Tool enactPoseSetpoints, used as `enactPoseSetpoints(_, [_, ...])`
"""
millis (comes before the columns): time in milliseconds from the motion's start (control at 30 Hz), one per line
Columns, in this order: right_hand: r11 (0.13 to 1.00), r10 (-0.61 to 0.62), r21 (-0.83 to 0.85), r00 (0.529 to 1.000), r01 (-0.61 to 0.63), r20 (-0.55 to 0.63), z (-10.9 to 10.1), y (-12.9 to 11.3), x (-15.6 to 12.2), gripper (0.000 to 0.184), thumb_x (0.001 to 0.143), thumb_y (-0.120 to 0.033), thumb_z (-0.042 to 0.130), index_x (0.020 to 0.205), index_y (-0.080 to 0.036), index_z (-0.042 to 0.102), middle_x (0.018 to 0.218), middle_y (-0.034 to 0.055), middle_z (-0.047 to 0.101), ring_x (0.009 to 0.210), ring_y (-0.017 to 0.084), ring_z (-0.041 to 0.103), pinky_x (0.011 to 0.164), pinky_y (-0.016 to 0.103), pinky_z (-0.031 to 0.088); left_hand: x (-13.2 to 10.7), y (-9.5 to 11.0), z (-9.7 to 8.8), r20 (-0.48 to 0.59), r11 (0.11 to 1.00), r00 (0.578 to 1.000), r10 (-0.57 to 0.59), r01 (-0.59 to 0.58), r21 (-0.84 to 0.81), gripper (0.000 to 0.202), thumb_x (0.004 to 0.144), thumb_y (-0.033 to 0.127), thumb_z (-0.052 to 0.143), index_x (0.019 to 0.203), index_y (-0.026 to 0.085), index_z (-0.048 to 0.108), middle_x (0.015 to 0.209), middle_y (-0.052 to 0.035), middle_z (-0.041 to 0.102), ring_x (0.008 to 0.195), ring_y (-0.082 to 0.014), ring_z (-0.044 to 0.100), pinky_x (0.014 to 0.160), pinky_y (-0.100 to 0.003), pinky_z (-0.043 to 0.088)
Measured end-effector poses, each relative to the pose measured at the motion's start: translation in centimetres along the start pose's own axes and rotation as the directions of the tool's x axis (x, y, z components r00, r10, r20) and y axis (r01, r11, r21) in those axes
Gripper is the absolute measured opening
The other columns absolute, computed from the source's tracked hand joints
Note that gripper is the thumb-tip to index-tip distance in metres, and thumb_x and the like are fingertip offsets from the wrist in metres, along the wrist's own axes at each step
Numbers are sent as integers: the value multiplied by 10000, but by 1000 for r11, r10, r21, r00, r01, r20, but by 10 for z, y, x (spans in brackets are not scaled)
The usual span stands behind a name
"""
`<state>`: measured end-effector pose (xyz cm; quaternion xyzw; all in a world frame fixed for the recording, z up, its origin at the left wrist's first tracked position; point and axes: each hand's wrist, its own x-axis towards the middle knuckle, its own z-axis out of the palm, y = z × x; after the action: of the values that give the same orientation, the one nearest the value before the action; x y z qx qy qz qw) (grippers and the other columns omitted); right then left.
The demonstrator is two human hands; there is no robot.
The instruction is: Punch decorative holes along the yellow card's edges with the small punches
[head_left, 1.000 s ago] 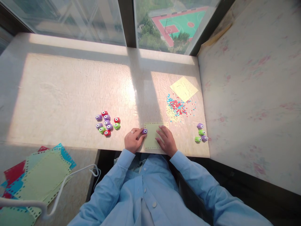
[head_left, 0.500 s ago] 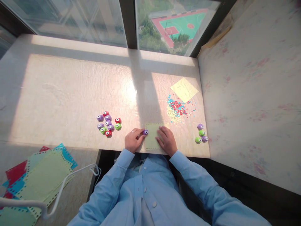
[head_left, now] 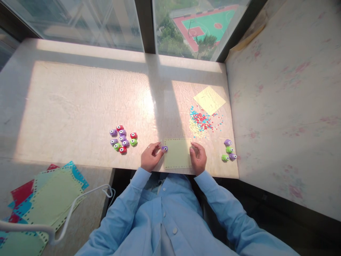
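Sitting at the pale table (head_left: 80, 99) under the window (head_left: 80, 21), we keep both hands at its near edge, on either side of a green sheet (head_left: 177, 153) with a dotted border that lies flat in front of us. Our left hand (head_left: 150, 157) pinches a small purple punch (head_left: 164, 148) between thumb and fingertips, and the punch sits right at the sheet's upper left corner, touching its edge. Our right hand (head_left: 199, 157) is at the sheet's right edge with its fingers curled inward. We cannot tell whether they grip the paper or only rest against it.

To the left of our left hand lies a cluster of punches (head_left: 122, 139) in purple, red and green. A smaller group of punches (head_left: 229, 150) lies just beside our right hand, towards the wall. Beyond the green sheet a heap of confetti (head_left: 201, 122) in red, blue and yellow is scattered, and a yellow sheet (head_left: 209, 100) lies at its far side. Low on our left, off the table, a stack of coloured sheets (head_left: 48, 199) lies with a white cable (head_left: 80, 204) across it.
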<state>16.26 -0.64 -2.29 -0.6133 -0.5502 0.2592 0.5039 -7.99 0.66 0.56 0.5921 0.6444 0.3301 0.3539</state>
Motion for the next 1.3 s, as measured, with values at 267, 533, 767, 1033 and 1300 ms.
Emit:
enactPoseSetpoints(267, [999, 32, 37, 999, -32, -5, 2, 3, 0, 258, 967, -378, 546, 1120, -202, 656, 1109, 126, 695, 1059, 260, 679, 938, 465, 584, 1, 5, -2, -22, 917, 973, -229, 209, -339, 386, 775, 518, 726, 926, 170, 655, 705, -10, 620, 593, -123, 572, 540, -251, 498])
enactPoseSetpoints(533, [982, 100, 169, 994, -90, -48, 6, 2, 1, 187, 920, -373, 634, 1013, -211, 614, 1049, 113, 710, 1001, 253, 694, 897, 453, 576, 3, 22, 2, 25, 891, 929, -370, 362, -274, 468, 779, 572, 699, 575, 194, 516, 444, 53, 463, 418, -80, 422, 419, -216, 327])
enactPoseSetpoints(767, [948, 174, 285, 980, -141, -95, 10, 3, 1, 262, 888, -409, 684, 805, -228, 514, 918, 80, 708, 909, 231, 697, 827, 415, 568, 12, 17, 2, 142, 839, 891, -431, 454, -299, 564, 745, 660, 711, 510, 211, 464, 354, 47, 388, 340, -78, 354, 348, -229, 213])
enactPoseSetpoints(1033, [945, 114, 318, 988, -77, -101, 1, 2, -4, 243, 827, -376, 760, 746, -222, 589, 872, 43, 699, 873, 208, 676, 819, 374, 552, 15, 12, 4, 150, 856, 895, -419, 445, -262, 646, 719, 691, 723, 479, 221, 351, 357, 60, 349, 349, -57, 314, 364, -229, 203])
enactPoseSetpoints(1300, [938, 219, 285, 975, -198, -43, -8, 3, -9, 280, 903, -458, 635, 804, -202, 688, 879, 47, 692, 768, 188, 648, 721, 344, 538, 23, 23, 1, 258, 886, 867, -427, 458, -73, 698, 783, 758, 609, 424, 221, 343, 305, 40, 326, 308, -72, 322, 391, -254, 218])
